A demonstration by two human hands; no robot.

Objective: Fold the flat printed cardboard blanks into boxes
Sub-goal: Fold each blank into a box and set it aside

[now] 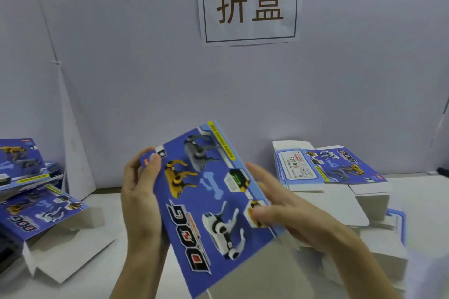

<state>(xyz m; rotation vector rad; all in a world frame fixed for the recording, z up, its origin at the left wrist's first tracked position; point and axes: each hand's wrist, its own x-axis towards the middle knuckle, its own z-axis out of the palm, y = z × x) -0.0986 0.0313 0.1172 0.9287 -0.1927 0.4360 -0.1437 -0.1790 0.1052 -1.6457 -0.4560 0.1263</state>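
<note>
Blank [206, 201] is held up off the bench [97, 279], centre of view, btwn both hands. Printed side faces the camera: blue w/ yellow, grey & white robot dogs, a bone & "DOG" lettering. It's tilted, far end leaning away to the right, near end low toward the person. A plain white flap hangs off its near end.

Left hand [138, 196] grips the blank's left edge: thumb lies over the upper left corner on the printed face, fingers curled behind it. Right hand [286, 213] clamps the right edge: thumb pressed on the print near the small yellow-dog picture, fingers under/behind the card, partly blurred.

Stack of blanks [340, 167] lies flat on the bench at right, well apart from the held one, print up, white flaps sticking out round it. More white card w/ a blue-edged piece sits nearer, under the right forearm.

Left pile [41, 209] of blue printed pieces lies at the bench's left edge, white flaps spread toward the camera; another lot [19, 160] sits behind it, higher up. Can't tell whether these are folded or flat.

Sign [250, 3] w/ two large characters in a frame is stuck on the pale wall [145, 68] behind the bench
</note>
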